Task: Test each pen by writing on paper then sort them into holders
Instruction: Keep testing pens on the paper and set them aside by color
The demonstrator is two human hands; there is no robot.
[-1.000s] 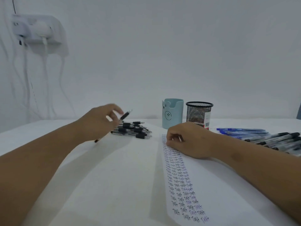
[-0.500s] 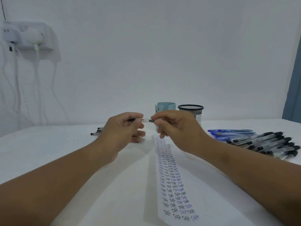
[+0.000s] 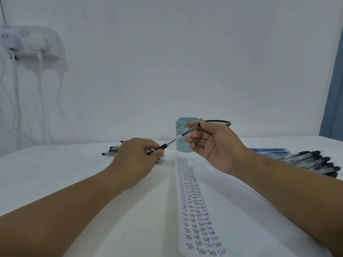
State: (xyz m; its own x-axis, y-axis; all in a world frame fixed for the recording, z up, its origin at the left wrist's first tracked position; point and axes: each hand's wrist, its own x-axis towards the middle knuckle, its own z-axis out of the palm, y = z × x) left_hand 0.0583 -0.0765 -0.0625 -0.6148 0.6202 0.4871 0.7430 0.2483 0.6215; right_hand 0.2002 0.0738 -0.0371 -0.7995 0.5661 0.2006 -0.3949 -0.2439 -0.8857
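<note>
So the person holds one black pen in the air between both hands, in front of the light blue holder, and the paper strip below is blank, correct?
Not quite: the long white paper strip is not blank. The head view shows rows of handwritten "Test" on it. The rest holds: the left hand and right hand hold one black-capped clear pen in front of the light blue bear-face holder.

Two bare forearms are seen, with no sleeve, watch, ring or bracelet worn on either. The left hand point(image 3: 135, 160) and right hand point(image 3: 213, 145) are uncovered; the fingers point(image 3: 194, 135) are ungloved, nails short.
</note>
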